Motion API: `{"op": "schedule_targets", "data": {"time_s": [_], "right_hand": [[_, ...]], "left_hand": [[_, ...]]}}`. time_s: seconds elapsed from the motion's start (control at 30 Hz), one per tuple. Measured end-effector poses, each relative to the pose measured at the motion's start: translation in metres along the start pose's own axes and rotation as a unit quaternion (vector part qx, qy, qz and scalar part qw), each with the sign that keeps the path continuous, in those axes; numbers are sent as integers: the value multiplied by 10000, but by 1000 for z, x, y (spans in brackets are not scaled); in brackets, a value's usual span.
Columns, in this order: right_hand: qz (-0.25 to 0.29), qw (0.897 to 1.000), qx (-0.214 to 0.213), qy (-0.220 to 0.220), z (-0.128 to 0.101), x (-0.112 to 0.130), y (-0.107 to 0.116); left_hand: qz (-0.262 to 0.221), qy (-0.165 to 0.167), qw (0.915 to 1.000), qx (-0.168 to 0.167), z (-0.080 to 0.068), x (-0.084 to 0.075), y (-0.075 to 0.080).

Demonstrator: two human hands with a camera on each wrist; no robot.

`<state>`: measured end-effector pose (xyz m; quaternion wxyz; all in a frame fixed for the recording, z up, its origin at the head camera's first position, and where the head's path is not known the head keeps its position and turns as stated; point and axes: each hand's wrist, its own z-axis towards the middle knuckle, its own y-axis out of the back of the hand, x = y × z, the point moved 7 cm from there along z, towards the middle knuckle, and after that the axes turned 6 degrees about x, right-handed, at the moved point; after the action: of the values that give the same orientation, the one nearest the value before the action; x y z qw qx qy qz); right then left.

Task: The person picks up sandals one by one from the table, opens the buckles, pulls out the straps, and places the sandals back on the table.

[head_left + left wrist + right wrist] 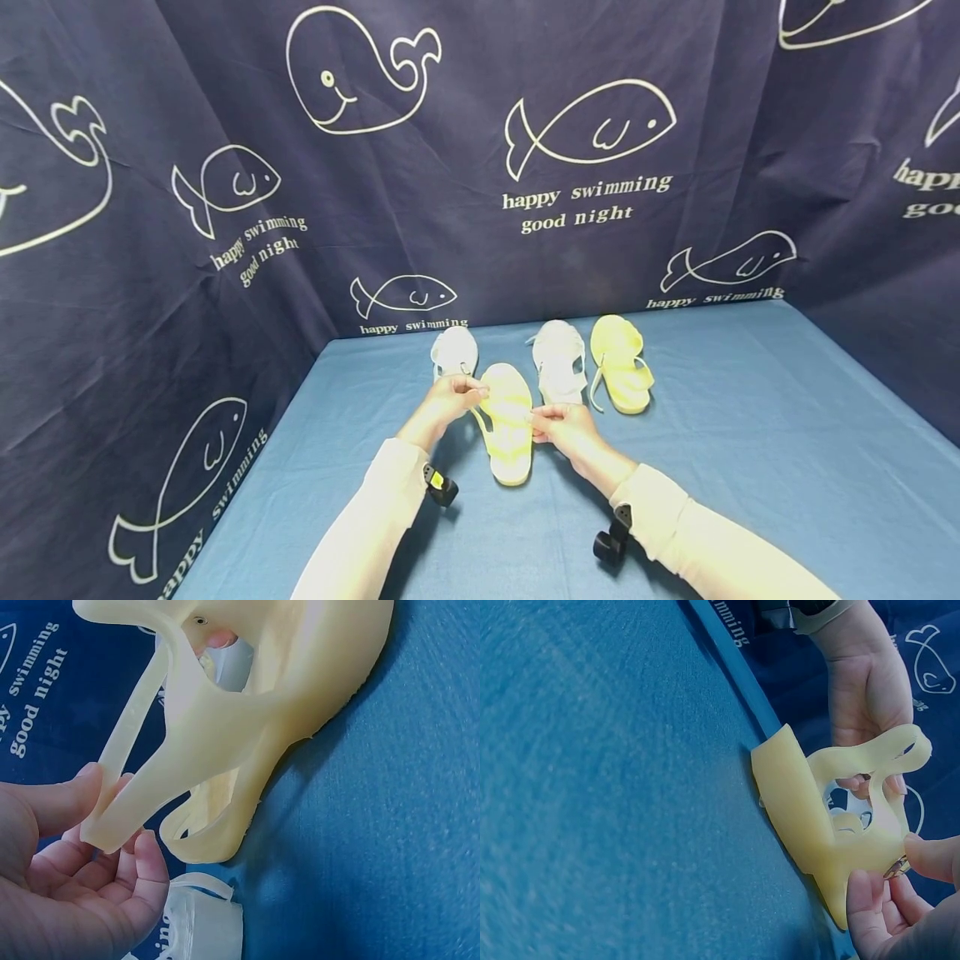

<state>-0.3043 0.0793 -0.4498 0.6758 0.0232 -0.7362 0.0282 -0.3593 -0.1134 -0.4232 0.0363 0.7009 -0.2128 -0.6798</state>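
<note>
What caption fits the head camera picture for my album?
Two hands, left hand and right hand, hold a yellow sandal by its straps over a blue table.

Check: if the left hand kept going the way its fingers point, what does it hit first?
Likely the white rubber sandal just beyond the left hand, which pinches the yellow rubber sandal's strap; depth is unclear.

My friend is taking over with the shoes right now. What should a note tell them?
Left hand: pinches the loose strap end of the yellow jelly sandal on the blue table.
Right hand: pinches that sandal's other side, at the metal buckle.
Other things: the second yellow sandal and two white sandals lie at the back of the table.
Done: the sandal is gripped on both sides.
Left: the strap is not yet through the buckle.
</note>
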Motion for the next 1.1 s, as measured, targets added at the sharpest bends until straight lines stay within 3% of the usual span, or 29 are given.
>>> {"op": "schedule_targets", "data": {"time_s": [0.27,0.53,0.8,1.1], "right_hand": [[46,10000,-1,-28,0,0,0],[313,9995,27,-100,-2,0,2],[282,9995,33,-120,-2,-2,1],[345,9993,-8,-129,-3,-3,1]], "left_hand": [[-216,-59,9997,-109,-2,-1,0],[-234,-13,9963,-831,-6,-6,7],[-388,-69,9944,-985,-7,-13,5],[-477,-133,9947,-898,1,-18,-5]]}}
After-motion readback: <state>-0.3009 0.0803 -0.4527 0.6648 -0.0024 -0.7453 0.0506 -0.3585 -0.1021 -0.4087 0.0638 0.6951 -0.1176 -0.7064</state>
